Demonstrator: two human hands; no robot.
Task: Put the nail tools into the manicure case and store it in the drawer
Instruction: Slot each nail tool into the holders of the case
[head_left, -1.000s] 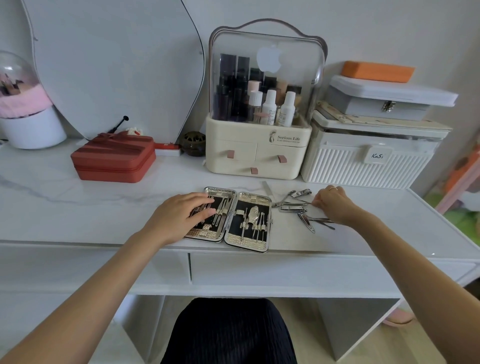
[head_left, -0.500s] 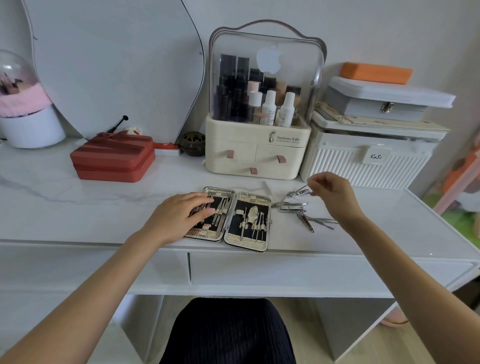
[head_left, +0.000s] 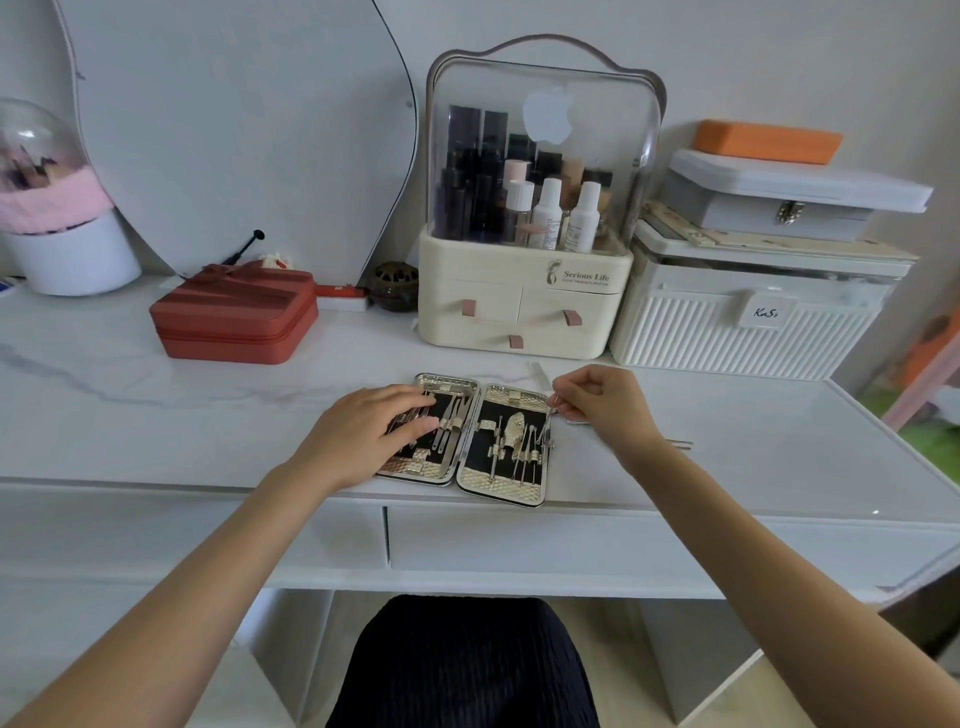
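Pinching a small metal nail tool (head_left: 554, 404), the right hand (head_left: 602, 397) holds it at the right edge of the open manicure case (head_left: 470, 439). The left hand (head_left: 371, 431) lies flat, fingers straight, on the left half. The case sits on the white table (head_left: 156, 415), above two closed drawers (head_left: 545, 540).

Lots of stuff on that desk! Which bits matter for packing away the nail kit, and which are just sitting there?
In the job: manicure case, open; small tool pinched in the right hand; left hand on the case; loose tool; drawer.

Just lying about: red box, cosmetics organiser, white bins, mirror.
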